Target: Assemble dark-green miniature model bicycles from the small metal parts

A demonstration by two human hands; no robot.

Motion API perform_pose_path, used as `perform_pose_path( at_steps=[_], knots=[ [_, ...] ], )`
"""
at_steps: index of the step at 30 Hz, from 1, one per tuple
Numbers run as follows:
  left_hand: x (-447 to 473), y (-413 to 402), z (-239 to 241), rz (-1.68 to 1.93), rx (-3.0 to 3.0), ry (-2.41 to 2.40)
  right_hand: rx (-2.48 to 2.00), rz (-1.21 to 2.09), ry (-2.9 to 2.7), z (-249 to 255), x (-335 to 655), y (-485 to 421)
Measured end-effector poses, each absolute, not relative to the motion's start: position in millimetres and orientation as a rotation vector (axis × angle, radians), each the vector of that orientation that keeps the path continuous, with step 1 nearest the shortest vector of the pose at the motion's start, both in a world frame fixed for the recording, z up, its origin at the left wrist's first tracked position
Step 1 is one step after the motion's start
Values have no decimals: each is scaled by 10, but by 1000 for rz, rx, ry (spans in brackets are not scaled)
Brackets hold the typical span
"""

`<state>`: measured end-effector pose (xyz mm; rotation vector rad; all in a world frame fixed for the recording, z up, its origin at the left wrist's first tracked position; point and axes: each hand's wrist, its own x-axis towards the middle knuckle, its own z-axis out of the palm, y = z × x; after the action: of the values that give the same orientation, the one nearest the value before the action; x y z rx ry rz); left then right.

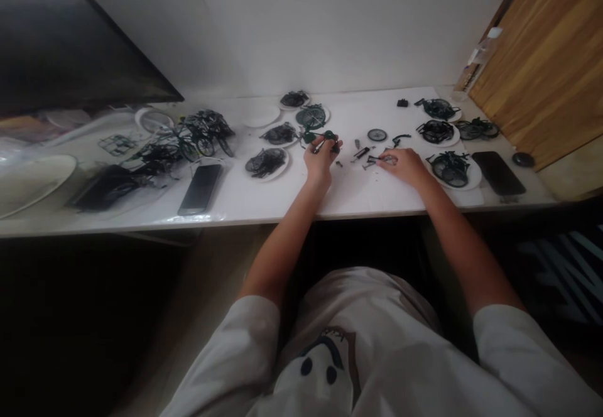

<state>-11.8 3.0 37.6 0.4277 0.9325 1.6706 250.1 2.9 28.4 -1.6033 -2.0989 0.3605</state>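
Raised over the middle of the white table [330,197], my left hand [320,158] is closed around a dark green model bicycle frame [319,135]. My right hand [398,163] is low at the tabletop, its fingers pinched on a small grey and black bicycle part [377,160]; its exact kind is too blurred to tell. Between the hands lie small loose parts, including a short dark rod [362,152]. Beyond them rest a small spoked wheel [377,135] and a curved dark piece [402,138].
White plates of dark bicycle parts [267,162] stand on both sides, one plate [477,175] beside my right forearm. Several model bicycles [207,129] cluster at left. One phone [201,189] lies left, another [498,173] right. A clear bottle [480,59] stands near the wooden panel [546,59].
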Motion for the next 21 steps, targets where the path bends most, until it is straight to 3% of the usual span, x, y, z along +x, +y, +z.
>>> perform_pose_path(
  at_steps=[11,21],
  knots=[
    [-121,29,367,1659,397,933,-1645,121,-1775,218,2545,155],
    [-111,20,393,1660,424,938,-1748,218,-1895,165,2553,149]
  ],
)
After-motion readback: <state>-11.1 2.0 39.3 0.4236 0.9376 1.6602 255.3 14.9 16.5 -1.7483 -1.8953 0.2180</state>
